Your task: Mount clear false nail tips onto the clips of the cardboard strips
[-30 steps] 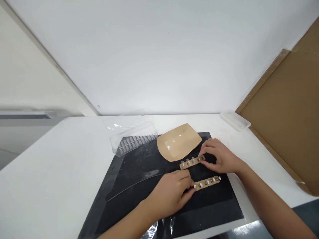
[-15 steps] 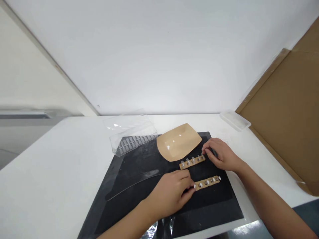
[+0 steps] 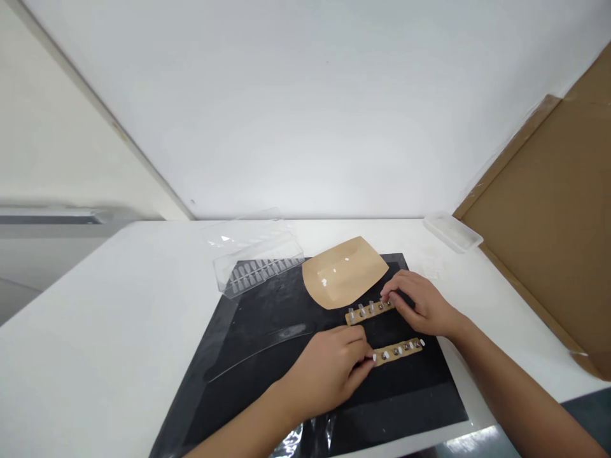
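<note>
Two hands, two cardboard strips, both on the black mat (image 3: 267,331) that lies along the near edge of the counter (image 3: 95,331). The left hand (image 3: 329,372) has its fingers closed in a pinch on the left end of the near strip (image 3: 398,351). The right hand (image 3: 420,305) curls its fingers over the right end of the far strip (image 3: 370,312); I cannot tell if it is pinching or only pressing. The strips lie roughly parallel, apart, in the mat's right half. Risk, as I judge it: the strips are light and studded with tiny upright pieces, so a tug or a sleeve brushing across could flip one and knock the pieces loose; white bits would be hard to find on the white counter. The hands are also close, so one could bump the other's strip. Count: two strips, with the studs on each too small to count surely; one tan paper tray (image 3: 344,273) touching the far strip's top; one clear box of nail tips (image 3: 255,264) toward the far edge; one clear curved strip (image 3: 260,350) on the mat; one small white tray (image 3: 452,232) at the far right corner; one cardboard sheet (image 3: 548,222) leaning at the right edge.
</note>
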`<state>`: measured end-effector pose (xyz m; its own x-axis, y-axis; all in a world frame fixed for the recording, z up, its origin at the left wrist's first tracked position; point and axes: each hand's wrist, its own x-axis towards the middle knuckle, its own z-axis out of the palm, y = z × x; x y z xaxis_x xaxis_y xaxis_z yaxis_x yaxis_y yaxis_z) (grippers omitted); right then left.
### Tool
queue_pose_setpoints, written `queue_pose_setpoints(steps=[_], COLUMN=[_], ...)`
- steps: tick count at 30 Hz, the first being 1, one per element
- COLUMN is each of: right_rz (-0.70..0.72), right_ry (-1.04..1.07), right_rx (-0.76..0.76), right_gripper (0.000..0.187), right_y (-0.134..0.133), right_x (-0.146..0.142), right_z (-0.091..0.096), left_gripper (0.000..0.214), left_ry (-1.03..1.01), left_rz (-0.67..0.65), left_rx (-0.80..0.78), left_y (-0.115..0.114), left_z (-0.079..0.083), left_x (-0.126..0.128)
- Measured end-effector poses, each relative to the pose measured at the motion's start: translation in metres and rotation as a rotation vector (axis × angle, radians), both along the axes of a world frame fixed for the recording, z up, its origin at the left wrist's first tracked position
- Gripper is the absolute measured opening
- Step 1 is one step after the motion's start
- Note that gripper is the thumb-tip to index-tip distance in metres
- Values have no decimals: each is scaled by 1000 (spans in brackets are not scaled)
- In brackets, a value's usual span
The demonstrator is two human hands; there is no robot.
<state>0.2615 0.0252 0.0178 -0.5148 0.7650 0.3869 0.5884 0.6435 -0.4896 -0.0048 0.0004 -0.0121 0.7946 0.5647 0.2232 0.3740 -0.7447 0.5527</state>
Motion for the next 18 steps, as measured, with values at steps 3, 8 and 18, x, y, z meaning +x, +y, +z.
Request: queue_pose_setpoints(steps=[3,8,18], right_rz=[47,95,210], right_ry=[15,13,38], right_rx=[-25,-65,-154], right_gripper=[17,18,38], right_y=[-1,-3,-9], right_x=[-4,-8,-16], right_z=[1,4,14], left_gripper=[10,9,10], left_ry=[-3,3,7], left_rz=[-2,9,8], left_rx=[6,14,13], left_y=[0,0,0], left_z=[-1,1,0], left_x=[0,2,1])
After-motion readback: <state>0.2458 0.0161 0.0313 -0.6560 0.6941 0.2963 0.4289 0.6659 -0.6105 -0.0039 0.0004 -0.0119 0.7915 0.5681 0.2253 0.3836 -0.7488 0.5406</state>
